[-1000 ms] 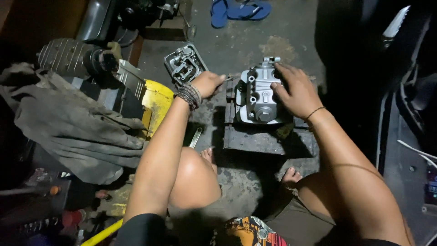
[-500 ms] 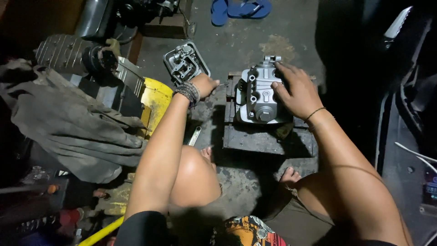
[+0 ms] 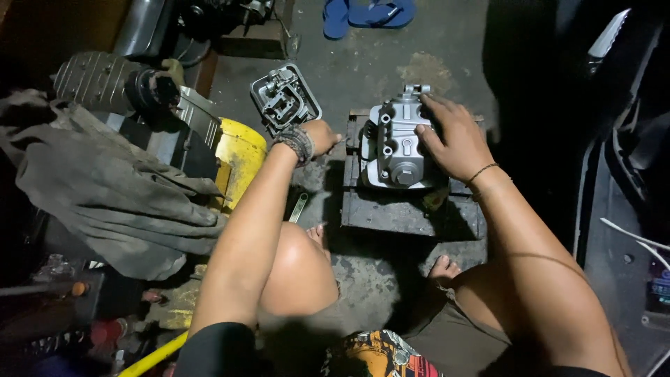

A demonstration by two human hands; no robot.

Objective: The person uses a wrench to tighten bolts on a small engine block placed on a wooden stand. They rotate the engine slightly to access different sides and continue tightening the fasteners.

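Staying on cylinder head (image 3: 398,143): right hand (image 3: 453,139) | left hand (image 3: 322,136) withdrawn slightly leftward

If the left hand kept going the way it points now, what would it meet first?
The left hand points right, toward the grey engine cylinder head on the wooden block. It would likely meet the head's left side first, though depth is hard to judge.

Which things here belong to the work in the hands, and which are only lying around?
In the work:
- grey engine part, under the right hand
- dark block that bears it
- left hand, at the block's left edge

Lying around:
- metal cover
- yellow container
- grey cloth
- blue sandals
- wrench on the floor
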